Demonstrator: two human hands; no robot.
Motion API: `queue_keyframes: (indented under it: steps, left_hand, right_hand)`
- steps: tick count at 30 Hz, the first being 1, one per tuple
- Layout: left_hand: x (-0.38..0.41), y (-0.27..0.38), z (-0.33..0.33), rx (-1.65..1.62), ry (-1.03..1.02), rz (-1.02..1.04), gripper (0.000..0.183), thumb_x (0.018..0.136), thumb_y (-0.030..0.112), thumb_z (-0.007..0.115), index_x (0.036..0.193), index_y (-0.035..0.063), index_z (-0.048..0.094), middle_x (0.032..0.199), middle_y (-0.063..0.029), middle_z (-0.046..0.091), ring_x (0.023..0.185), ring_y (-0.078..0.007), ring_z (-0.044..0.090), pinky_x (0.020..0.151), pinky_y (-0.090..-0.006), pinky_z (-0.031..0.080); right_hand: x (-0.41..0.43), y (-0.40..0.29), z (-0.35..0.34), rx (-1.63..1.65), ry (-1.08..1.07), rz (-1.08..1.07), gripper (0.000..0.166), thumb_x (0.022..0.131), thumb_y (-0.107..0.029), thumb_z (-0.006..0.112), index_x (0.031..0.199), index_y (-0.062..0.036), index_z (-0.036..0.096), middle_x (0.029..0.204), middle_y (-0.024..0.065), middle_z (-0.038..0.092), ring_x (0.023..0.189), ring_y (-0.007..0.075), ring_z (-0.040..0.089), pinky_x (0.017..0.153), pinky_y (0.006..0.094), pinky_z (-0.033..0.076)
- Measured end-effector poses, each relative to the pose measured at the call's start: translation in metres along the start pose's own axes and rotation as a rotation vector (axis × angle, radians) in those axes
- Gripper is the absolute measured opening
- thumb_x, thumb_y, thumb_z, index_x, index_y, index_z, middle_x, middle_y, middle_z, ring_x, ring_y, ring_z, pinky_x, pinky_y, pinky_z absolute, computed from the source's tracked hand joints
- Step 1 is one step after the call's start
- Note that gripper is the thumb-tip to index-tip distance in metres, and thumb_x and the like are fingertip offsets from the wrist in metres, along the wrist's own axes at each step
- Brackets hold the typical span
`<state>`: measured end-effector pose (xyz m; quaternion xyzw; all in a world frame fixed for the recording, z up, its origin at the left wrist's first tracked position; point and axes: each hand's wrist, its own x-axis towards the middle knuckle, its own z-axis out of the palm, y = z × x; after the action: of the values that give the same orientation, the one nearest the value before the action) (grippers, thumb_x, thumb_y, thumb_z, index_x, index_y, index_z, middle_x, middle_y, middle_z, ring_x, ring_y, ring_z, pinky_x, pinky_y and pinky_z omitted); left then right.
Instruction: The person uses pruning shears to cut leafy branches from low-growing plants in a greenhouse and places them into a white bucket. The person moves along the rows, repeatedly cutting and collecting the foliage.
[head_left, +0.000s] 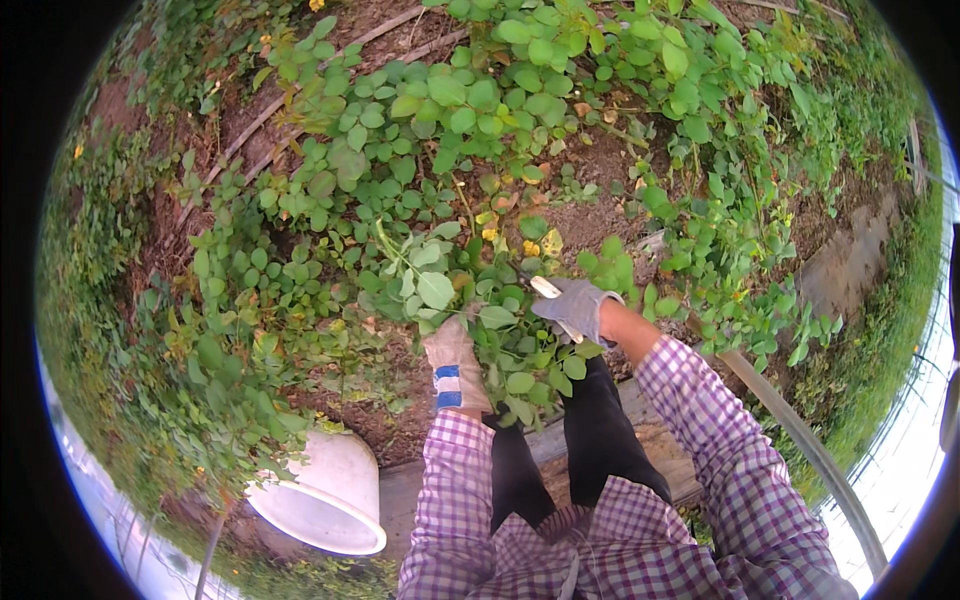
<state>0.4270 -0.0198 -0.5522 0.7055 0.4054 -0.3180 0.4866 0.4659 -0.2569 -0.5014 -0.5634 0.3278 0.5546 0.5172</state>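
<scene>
My left hand (454, 356), in a pale work glove with a blue-striped cuff, is shut on a bunch of leafy green stems (424, 274). Its fingers are partly covered by leaves. Just to the right, my right hand (577, 309) wears a grey glove and grips pruning shears (545, 287) with white handles. Their blades point up and left into the foliage, where leaves hide most of them. More leafy shoots (521, 382) hang between my two hands, above my dark trousers (600, 427). Beyond my hands grow low bushes (450, 105) with rounded leaves.
A white plastic bucket (337, 480) lies tipped at the lower left, mouth towards me. A grey pipe (810, 442) curves along the right. Thin wooden strips (251, 135) cross the soil at the upper left. Yellowed leaves (531, 247) lie ahead of my hands.
</scene>
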Motion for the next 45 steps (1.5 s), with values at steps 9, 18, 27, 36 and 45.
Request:
queue_keyframes:
  steps: [9, 18, 27, 36, 45]
  left_hand:
    - [-0.032, -0.056, -0.019, -0.005, -0.260, 0.320, 0.031, 0.097, 0.025, 0.065, 0.121, 0.0059, 0.066, 0.114, -0.0099, 0.071, 0.099, -0.0230, 0.068, 0.089, -0.0359, 0.055]
    - [-0.152, -0.112, -0.093, -0.527, -0.530, -0.071, 0.040, 0.107, 0.022, 0.051, 0.137, -0.0041, 0.050, 0.127, -0.0147, 0.063, 0.115, -0.0284, 0.063, 0.095, -0.0388, 0.056]
    - [-0.080, 0.037, -0.101, 0.040, -0.138, 0.609, 0.043, 0.105, 0.038, 0.044, 0.116, 0.0068, 0.073, 0.119, -0.0125, 0.072, 0.105, -0.0231, 0.070, 0.090, -0.0338, 0.055]
    - [0.061, 0.147, 0.016, 0.750, -0.047, 0.466, 0.067, 0.094, 0.076, 0.040, 0.134, 0.0282, 0.065, 0.122, -0.0057, 0.072, 0.110, -0.0299, 0.068, 0.112, -0.0451, 0.040]
    - [0.114, 0.114, 0.017, 0.957, 0.128, 0.476, 0.032, 0.096, 0.040, 0.058, 0.101, 0.0122, 0.074, 0.099, -0.0054, 0.075, 0.093, -0.0303, 0.070, 0.097, -0.0481, 0.050]
  right_hand:
    - [-0.001, -0.006, -0.011, -0.275, 0.062, -0.115, 0.067, 0.087, -0.034, 0.075, 0.145, -0.0079, 0.052, 0.094, 0.0118, 0.070, 0.067, 0.0182, 0.061, 0.062, 0.0339, 0.053]
    - [-0.035, -0.136, -0.012, -0.434, 0.463, -0.351, 0.069, 0.090, -0.037, 0.067, 0.149, -0.0082, 0.046, 0.109, 0.0194, 0.069, 0.083, 0.0257, 0.068, 0.076, 0.0390, 0.056]
    - [-0.020, -0.121, -0.019, -0.325, 0.332, -0.328, 0.062, 0.089, -0.033, 0.072, 0.142, -0.0082, 0.056, 0.092, 0.0111, 0.070, 0.066, 0.0153, 0.060, 0.060, 0.0319, 0.050]
    - [-0.003, -0.147, -0.006, -1.062, 0.336, -0.638, 0.055, 0.090, -0.032, 0.066, 0.138, -0.0073, 0.057, 0.127, 0.0240, 0.065, 0.113, 0.0402, 0.065, 0.096, 0.0428, 0.052]
    - [-0.017, -0.131, -0.036, -0.493, 0.214, -0.361, 0.060, 0.089, -0.034, 0.070, 0.142, -0.0103, 0.055, 0.106, 0.0189, 0.071, 0.086, 0.0250, 0.071, 0.074, 0.0366, 0.058]
